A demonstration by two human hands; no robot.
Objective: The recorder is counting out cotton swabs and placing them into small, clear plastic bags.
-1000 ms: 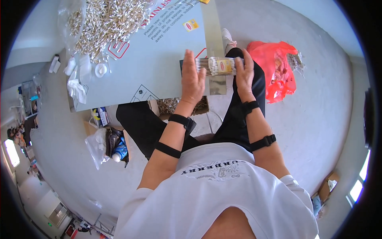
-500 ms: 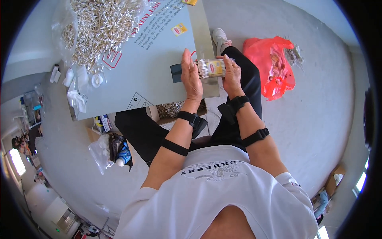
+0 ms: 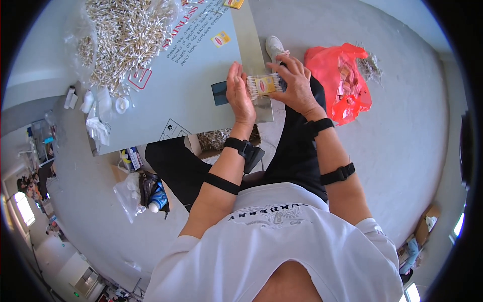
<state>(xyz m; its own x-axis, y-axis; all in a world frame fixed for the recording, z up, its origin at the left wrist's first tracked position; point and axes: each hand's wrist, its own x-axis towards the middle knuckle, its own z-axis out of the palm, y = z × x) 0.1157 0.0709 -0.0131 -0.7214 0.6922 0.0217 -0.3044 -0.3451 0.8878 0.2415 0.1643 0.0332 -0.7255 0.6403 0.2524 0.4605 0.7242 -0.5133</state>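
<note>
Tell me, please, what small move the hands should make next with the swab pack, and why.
Perhaps steady the swab pack with the left hand, pressing gently against its left end, since white swab tips face that open hand while the right hand curves about the opposite end.

White T-shirt [image 3: 282, 241] with a wide, rounded neckline and short sleeves; across its front run bold black lettering [image 3: 266, 211] and a grey printed emblem [image 3: 275, 218]; the right sleeve [image 3: 371, 232] bears a small dark marking near its hem; each arm wears 2 black straps, 1 by the wrist and 1 higher on the forearm; the left wrist strap [image 3: 234, 144] has a buckle and a dark, flat-sided block [image 3: 255, 159]; the trousers [image 3: 173, 158] are plain black; the visible shoe [image 3: 273, 45] is white, pinkish near the ankle.
</note>
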